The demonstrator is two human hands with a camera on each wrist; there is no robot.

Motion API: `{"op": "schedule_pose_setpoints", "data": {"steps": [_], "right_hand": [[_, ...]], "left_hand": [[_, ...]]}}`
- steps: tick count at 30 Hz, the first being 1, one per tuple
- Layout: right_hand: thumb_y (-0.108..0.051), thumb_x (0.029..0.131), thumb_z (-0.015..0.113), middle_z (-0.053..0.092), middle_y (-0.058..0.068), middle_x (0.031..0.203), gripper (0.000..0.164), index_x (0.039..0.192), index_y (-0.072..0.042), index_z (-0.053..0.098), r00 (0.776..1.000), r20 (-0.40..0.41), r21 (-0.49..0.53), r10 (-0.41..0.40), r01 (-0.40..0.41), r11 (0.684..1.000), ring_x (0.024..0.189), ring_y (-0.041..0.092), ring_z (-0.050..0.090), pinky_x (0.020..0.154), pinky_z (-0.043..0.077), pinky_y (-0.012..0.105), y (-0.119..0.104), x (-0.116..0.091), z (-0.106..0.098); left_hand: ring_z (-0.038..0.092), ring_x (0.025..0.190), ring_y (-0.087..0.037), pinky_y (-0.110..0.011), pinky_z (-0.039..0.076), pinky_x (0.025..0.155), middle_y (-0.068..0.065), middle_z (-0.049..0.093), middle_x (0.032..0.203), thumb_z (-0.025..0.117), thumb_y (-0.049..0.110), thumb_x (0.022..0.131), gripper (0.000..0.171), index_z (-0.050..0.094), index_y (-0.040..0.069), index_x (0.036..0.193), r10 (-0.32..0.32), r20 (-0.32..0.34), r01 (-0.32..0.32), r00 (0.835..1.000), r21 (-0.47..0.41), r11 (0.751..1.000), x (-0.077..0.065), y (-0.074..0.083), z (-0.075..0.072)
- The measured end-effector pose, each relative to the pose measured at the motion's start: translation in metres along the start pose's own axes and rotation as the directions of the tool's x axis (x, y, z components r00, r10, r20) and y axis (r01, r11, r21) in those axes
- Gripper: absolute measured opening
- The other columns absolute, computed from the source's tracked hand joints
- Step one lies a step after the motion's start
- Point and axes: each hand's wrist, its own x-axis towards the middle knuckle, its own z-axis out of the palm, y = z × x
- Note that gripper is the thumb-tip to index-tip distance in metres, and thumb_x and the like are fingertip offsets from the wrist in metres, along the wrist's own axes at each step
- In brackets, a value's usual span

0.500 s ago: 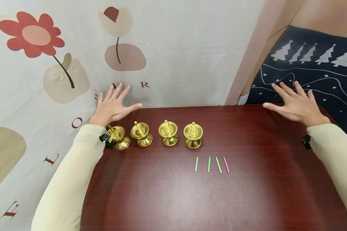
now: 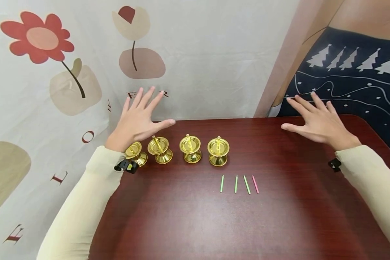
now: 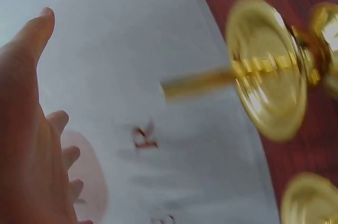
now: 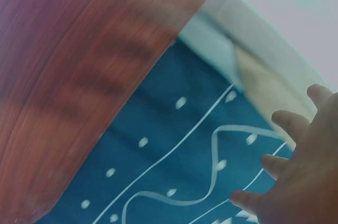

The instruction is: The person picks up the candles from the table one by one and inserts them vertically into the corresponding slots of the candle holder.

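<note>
My left hand hovers with spread fingers over the back left of the table, its wrist partly covering the leftmost brass oil-lamp-like stand. Several such shiny gold stands form a row, each with a shallow dish and a thin upright stem; the rightmost stand is in full sight. In the left wrist view, one stand appears blurred beside the hand. My right hand is held over the back right, fingers spread, holding nothing. Three thin green sticks and one pink stick lie in front of the row's right end.
The dark red wooden table meets a pale flower-printed cloth at its back and left. A navy cloth with white trees hangs beyond the right corner. Small black cameras sit on both wrists.
Both hands have moved inward: the left one to the right, the right one to the left. Stands and sticks stay where they were on the table.
</note>
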Motion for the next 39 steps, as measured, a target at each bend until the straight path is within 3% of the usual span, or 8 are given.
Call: {"op": "schedule_pose_setpoints", "data": {"steps": [8, 15, 21, 25, 29, 33, 37, 39], "right_hand": [[-0.068, 0.1, 0.067, 0.023, 0.01, 0.182, 0.098, 0.177, -0.027, 0.025, 0.992, -0.063, 0.032, -0.107, 0.11, 0.993, 0.167, 0.045, 0.002, 0.125, 0.004, 0.078, -0.045, -0.014, 0.015], [-0.061, 0.096, 0.077, 0.031, 0.008, 0.179, 0.097, 0.175, -0.026, 0.033, 0.973, -0.128, 0.098, -0.192, 0.205, 0.974, 0.167, 0.043, 0.008, 0.127, 0.008, 0.075, -0.072, -0.026, 0.034], [-0.052, 0.09, 0.083, 0.042, 0.008, 0.174, 0.094, 0.171, -0.023, 0.043, 0.94, -0.212, 0.173, -0.267, 0.305, 0.937, 0.166, 0.042, 0.015, 0.125, 0.016, 0.076, -0.094, -0.042, 0.054], [-0.048, 0.089, 0.086, 0.048, 0.009, 0.17, 0.093, 0.168, -0.019, 0.047, 0.933, -0.218, 0.241, -0.285, 0.334, 0.911, 0.163, 0.044, 0.024, 0.122, 0.023, 0.076, -0.107, -0.053, 0.065], [-0.036, 0.092, 0.087, 0.052, 0.011, 0.165, 0.083, 0.164, -0.015, 0.051, 0.952, -0.174, 0.386, -0.25, 0.3, 0.873, 0.157, 0.043, 0.035, 0.117, 0.031, 0.075, -0.117, -0.062, 0.074], [-0.03, 0.098, 0.084, 0.062, 0.01, 0.152, 0.066, 0.156, -0.012, 0.06, 0.973, -0.115, 0.519, -0.201, 0.231, 0.823, 0.143, 0.036, 0.051, 0.112, 0.041, 0.067, -0.129, -0.069, 0.086], [-0.037, 0.097, 0.085, 0.073, 0.002, 0.131, 0.052, 0.141, -0.011, 0.072, 0.979, -0.084, 0.546, -0.186, 0.202, 0.813, 0.124, 0.027, 0.061, 0.103, 0.049, 0.057, -0.146, -0.069, 0.096], [-0.042, 0.095, 0.086, 0.075, -0.001, 0.121, 0.048, 0.131, -0.011, 0.077, 0.973, -0.098, 0.514, -0.209, 0.229, 0.826, 0.115, 0.025, 0.062, 0.097, 0.05, 0.052, -0.155, -0.066, 0.1]], "left_hand": [[-0.007, 0.169, -0.025, -0.059, -0.006, 0.132, 0.006, 0.003, 0.185, 0.056, 0.088, 0.094, 0.107, 0.014, 0.037, 0.178, 0.131, -0.141, -0.135, 0.981, -0.021, 0.991, -0.026, 0.046, 0.014], [0.005, 0.169, -0.03, -0.063, 0.004, 0.132, 0.003, 0.012, 0.184, 0.045, 0.1, 0.087, 0.116, 0.025, 0.03, 0.177, 0.248, -0.301, -0.281, 0.921, -0.074, 0.957, -0.052, 0.083, 0.038], [0.012, 0.168, -0.03, -0.059, 0.013, 0.132, -0.004, 0.018, 0.183, 0.039, 0.1, 0.089, 0.119, 0.029, 0.019, 0.175, 0.285, -0.388, -0.39, 0.877, -0.225, 0.893, -0.067, 0.104, 0.07], [0.019, 0.167, -0.027, -0.059, 0.019, 0.131, -0.002, 0.02, 0.182, 0.051, 0.093, 0.092, 0.115, 0.025, 0.019, 0.176, 0.265, -0.35, -0.393, 0.899, -0.374, 0.84, -0.074, 0.114, 0.089], [0.021, 0.166, -0.024, -0.06, 0.025, 0.129, 0.003, 0.018, 0.183, 0.077, 0.068, 0.093, 0.112, 0.021, 0.021, 0.178, 0.233, -0.268, -0.344, 0.935, -0.527, 0.777, -0.077, 0.123, 0.104], [0.016, 0.167, -0.02, -0.059, 0.025, 0.129, 0.005, 0.013, 0.183, 0.084, 0.046, 0.092, 0.112, 0.017, 0.021, 0.178, 0.214, -0.192, -0.287, 0.958, -0.643, 0.71, -0.074, 0.132, 0.118], [0.011, 0.167, -0.018, -0.059, 0.021, 0.13, 0.004, 0.008, 0.184, 0.075, 0.062, 0.096, 0.112, 0.012, 0.018, 0.178, 0.184, -0.152, -0.237, 0.971, -0.713, 0.66, -0.066, 0.141, 0.131], [0.01, 0.168, -0.018, -0.059, 0.02, 0.13, 0.003, 0.007, 0.184, 0.066, 0.078, 0.095, 0.116, 0.011, 0.017, 0.178, 0.159, -0.137, -0.208, 0.978, -0.726, 0.655, -0.061, 0.146, 0.136]]}}
